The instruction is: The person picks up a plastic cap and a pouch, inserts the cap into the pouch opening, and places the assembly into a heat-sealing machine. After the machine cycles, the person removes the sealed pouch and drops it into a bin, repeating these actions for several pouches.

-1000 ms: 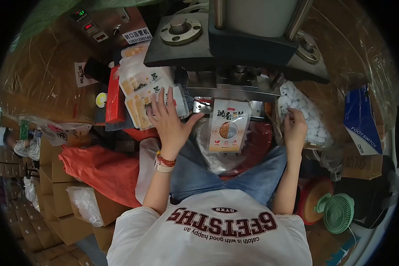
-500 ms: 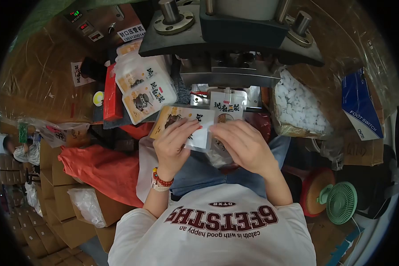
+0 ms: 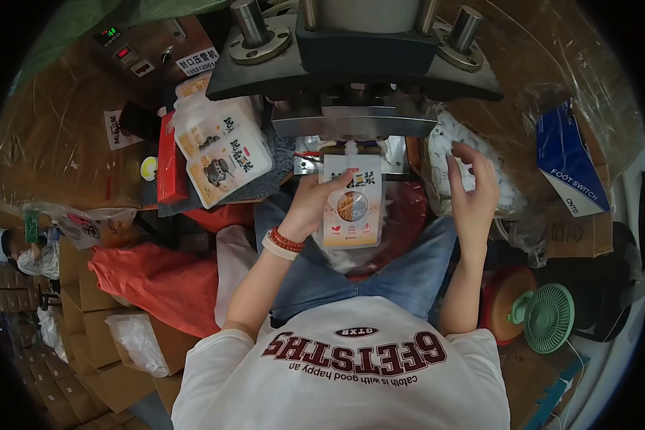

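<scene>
My left hand [image 3: 314, 203] grips the left edge of a printed spout pouch [image 3: 351, 222], its thumb lying across the front. The pouch has a round window and hangs upright over my lap. Its white spout [image 3: 350, 147] points up at the metal jaw [image 3: 355, 127] of a press. My right hand [image 3: 474, 183] is over the heap of small white plastic pieces [image 3: 444, 136], with thumb and fingertips brought together in a pinch. Whether a piece is between them cannot be made out. A stack of similar pouches [image 3: 226, 168] lies to the left.
A red box [image 3: 170, 161] stands beside the pouch stack, with a control box [image 3: 154, 50] behind it. To the right are a blue foot-switch box [image 3: 572, 161] and a green fan [image 3: 550, 317]. Cardboard boxes [image 3: 97, 287] are at left, where another person [image 3: 36, 254] shows far off.
My right hand has left the pouches and moved right to the white pieces. The pouch that lay across in both hands has gone from there; my left hand now grips the upright one.
</scene>
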A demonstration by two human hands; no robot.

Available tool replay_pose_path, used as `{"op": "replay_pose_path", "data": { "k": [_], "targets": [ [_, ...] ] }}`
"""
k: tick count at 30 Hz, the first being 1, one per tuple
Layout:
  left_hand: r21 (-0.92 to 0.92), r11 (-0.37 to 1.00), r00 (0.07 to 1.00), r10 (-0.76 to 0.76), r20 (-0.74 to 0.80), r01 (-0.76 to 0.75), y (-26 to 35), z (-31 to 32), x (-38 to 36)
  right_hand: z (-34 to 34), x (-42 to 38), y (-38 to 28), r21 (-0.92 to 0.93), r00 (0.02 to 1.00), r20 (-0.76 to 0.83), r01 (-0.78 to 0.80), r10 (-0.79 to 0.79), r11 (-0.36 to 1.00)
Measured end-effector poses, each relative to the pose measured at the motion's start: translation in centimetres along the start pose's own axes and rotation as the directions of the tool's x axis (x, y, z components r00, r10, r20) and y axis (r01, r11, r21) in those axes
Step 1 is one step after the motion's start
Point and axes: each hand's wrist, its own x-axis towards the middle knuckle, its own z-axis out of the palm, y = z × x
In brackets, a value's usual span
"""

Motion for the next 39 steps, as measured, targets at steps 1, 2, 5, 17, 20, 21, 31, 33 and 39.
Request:
{"op": "replay_pose_path", "data": {
  "k": [1, 2, 5, 17, 20, 21, 31, 33, 39],
  "targets": [
    [-0.033, 0.999, 1.000, -0.012, 0.013, 0.012, 0.3, 0.0, 0.8, 0.8, 0.3, 1.5, -0.204, 0.999, -0.004, 0.036, -0.037, 0.978],
    [-0.066, 0.997, 0.999, -0.024, 0.025, 0.026, 0.4, 0.0, 1.1, 1.9, 0.3, 3.4, -0.397, 0.997, 0.001, 0.068, -0.074, 0.915],
    [-0.058, 0.998, 0.999, -0.039, 0.010, 0.039, 0.6, 0.4, 1.1, 3.9, -0.5, 6.6, -0.430, 0.989, 0.136, 0.009, 0.055, 0.903],
    [0.965, -0.262, 0.720, 0.667, 0.193, -0.016, 0.5, -11.4, -6.7, 2.9, -0.5, 1.6, 0.112, 0.976, -0.136, -0.158, 0.172, 0.981],
    [0.982, 0.154, 0.745, 0.667, -0.020, -0.111, 0.8, -10.6, -8.1, 2.4, -1.0, -3.1, 0.222, 0.998, -0.014, 0.059, -0.057, 0.973],
    [0.969, 0.164, 0.655, 0.756, -0.003, -0.185, 1.3, -9.1, -8.3, 2.6, -1.3, -4.4, 0.232, 0.992, 0.023, 0.116, -0.124, 0.966],
    [0.841, -0.083, 0.570, 0.700, 0.430, -0.534, 4.1, -1.2, -10.7, 3.0, -1.3, -7.2, 0.408, 0.831, 0.223, 0.395, -0.510, 0.823],
    [0.806, -0.074, 0.551, 0.693, 0.465, -0.588, 4.0, -0.9, -10.1, 1.9, -1.2, -6.8, 0.272, 0.855, 0.178, 0.432, -0.486, 0.860],
    [0.835, -0.227, 0.498, 0.713, 0.494, -0.502, 3.4, 0.1, -9.2, 1.4, -1.1, -6.8, 0.034, 0.803, 0.288, 0.537, -0.523, 0.843]
  ]
}}
